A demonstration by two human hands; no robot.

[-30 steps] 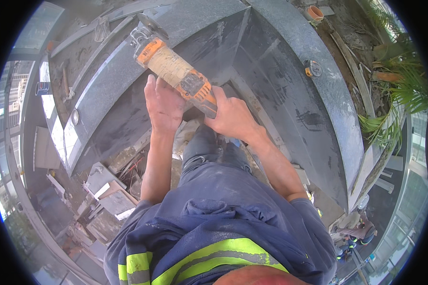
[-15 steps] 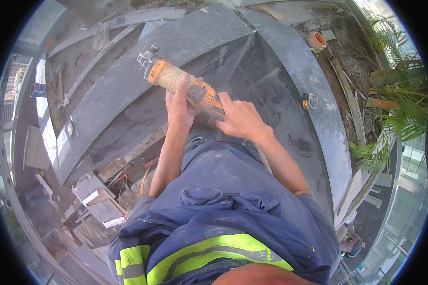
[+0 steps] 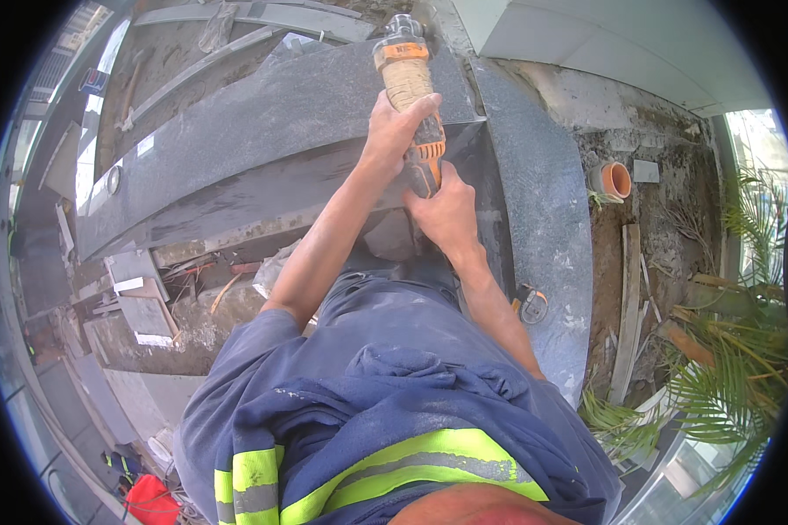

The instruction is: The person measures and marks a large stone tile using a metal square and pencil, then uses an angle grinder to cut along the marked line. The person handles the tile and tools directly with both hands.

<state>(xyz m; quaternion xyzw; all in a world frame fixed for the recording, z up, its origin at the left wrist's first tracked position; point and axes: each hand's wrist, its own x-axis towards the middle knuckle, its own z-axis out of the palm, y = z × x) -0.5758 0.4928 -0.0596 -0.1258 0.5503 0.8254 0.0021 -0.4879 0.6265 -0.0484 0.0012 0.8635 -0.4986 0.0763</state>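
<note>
An angle grinder [image 3: 409, 80], orange and black with tan wrapping round its barrel, is held out in front of me. Its metal head and guard point away, over the far end of a grey stone slab [image 3: 271, 114]. Around the wrapped barrel closes my left hand [image 3: 394, 131], thumb across the top. My right hand [image 3: 446, 210] grips the black rear end, nearer my body. Whether the head touches the stone I cannot tell. Between the left slab and a second grey slab [image 3: 543, 201] on the right lies a dark recessed surface, partly hidden by my arms.
A tape measure [image 3: 533, 304] rests on the right slab near my right forearm. Beyond it are an orange pipe end [image 3: 617, 180], a wooden plank [image 3: 627, 315] and palm fronds [image 3: 718, 394]. Broken tiles [image 3: 144, 306] and debris lie at left. A pale panel [image 3: 622, 52] stands far right.
Both hands have carried the grinder farther away and to the right. Its head has swung from far left to nearly straight ahead. My view has turned, so the surroundings have shifted.
</note>
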